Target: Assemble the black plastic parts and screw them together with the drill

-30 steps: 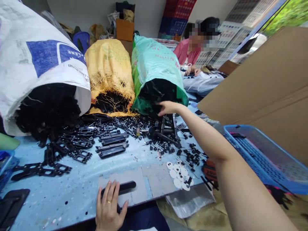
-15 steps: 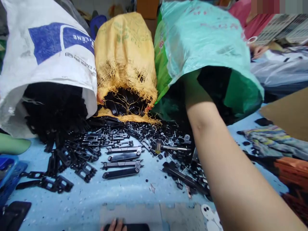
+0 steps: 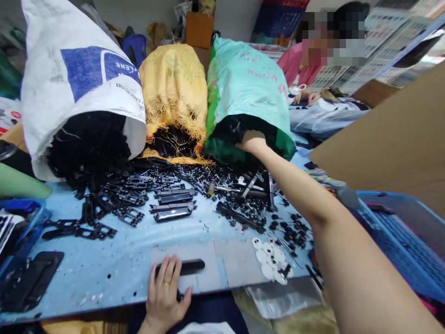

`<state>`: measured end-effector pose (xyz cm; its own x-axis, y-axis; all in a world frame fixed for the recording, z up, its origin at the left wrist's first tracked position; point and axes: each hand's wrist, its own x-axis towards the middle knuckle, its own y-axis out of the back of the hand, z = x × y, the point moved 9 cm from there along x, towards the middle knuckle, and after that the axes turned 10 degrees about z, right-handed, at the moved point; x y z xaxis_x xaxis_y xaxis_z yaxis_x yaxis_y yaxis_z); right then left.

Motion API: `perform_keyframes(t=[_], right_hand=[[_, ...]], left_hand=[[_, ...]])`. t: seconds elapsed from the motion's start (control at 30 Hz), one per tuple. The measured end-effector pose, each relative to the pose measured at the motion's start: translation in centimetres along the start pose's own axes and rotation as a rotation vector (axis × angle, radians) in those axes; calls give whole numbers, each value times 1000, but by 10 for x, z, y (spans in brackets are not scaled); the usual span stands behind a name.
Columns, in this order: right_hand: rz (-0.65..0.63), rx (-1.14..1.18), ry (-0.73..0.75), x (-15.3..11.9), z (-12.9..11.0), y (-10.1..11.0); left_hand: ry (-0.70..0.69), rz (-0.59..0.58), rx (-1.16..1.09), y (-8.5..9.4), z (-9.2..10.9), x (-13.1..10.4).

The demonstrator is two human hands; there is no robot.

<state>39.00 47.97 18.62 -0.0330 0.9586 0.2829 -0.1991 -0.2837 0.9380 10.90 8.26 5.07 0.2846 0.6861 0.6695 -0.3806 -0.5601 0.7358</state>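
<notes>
My right hand [image 3: 253,140] is at the mouth of the teal plastic bag [image 3: 250,79], its fingers hidden in the bag's shade among dark parts. My left hand [image 3: 167,283] lies over a long black part [image 3: 191,266] on the grey board [image 3: 205,253], fingers laid across its left end. Beyond the board, several black folding brackets [image 3: 175,211] lie side by side. Small black parts and pins [image 3: 205,176] are heaped below the bags, with a screwdriver [image 3: 212,187] among them.
A white sack [image 3: 45,69] and a yellow sack [image 3: 174,69] hold black parts. White discs [image 3: 269,260] lie right of the board. A blue basket [image 3: 403,250] and cardboard [image 3: 389,134] stand at the right. A person in pink [image 3: 295,60] sits at the back right.
The view has pulled back and shows more of the table. My right hand, hidden inside the teal bag before, now shows at its mouth. My left hand is now fully in view.
</notes>
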Motion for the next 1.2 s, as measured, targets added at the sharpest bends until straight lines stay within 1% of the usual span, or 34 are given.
perform_keyframes(t=[0.1, 0.17, 0.23, 0.27, 0.3, 0.33, 0.37, 0.43, 0.47, 0.5, 0.53, 0.6, 0.7, 0.77, 0.83, 0.9, 1.03, 1.1, 1.2], right_hand=[[79, -37, 149, -57, 1, 24], [184, -43, 292, -95, -3, 49], [277, -52, 389, -134, -8, 74], [286, -55, 422, -153, -13, 83], [255, -54, 464, -172, -20, 86], [181, -48, 514, -193, -31, 83], [74, -36, 562, -215, -42, 75], [-174, 4, 634, -264, -66, 49], [-280, 29, 653, -287, -77, 35], [-357, 64, 658, -309, -86, 22], [-403, 112, 654, -327, -95, 11], [-422, 246, 626, -354, -108, -6], [-359, 434, 551, -372, -115, -16], [-336, 484, 516, -377, -114, -17], [-341, 504, 511, -380, -114, -15], [-351, 519, 571, -384, -121, -8], [-329, 467, 777, -395, -146, 5], [-335, 406, 789, -396, -154, 3], [-372, 351, 755, -394, -158, -1]], left_hand=[[24, 7, -10, 2, -2, -2], [36, 12, -24, 4, -2, -4], [56, 0, -46, 6, -3, -3], [74, -18, -55, 6, -4, -1], [96, -43, -61, 6, -5, 2], [111, -75, -65, 5, -6, 6], [108, -117, -74, 2, -5, 11], [42, -221, -102, -8, 1, 21], [-10, -282, -118, -15, 6, 25], [-57, -340, -128, -22, 10, 28], [-89, -390, -128, -28, 13, 31], [-104, -451, -104, -35, 12, 33], [-88, -481, -78, -34, 9, 33], [-69, -493, -77, -31, 7, 32], [-42, -502, -97, -30, 6, 32], [-17, -519, -150, -31, 7, 34], [7, -574, -250, -37, 11, 36], [20, -596, -268, -39, 11, 37], [30, -628, -283, -40, 9, 37]])
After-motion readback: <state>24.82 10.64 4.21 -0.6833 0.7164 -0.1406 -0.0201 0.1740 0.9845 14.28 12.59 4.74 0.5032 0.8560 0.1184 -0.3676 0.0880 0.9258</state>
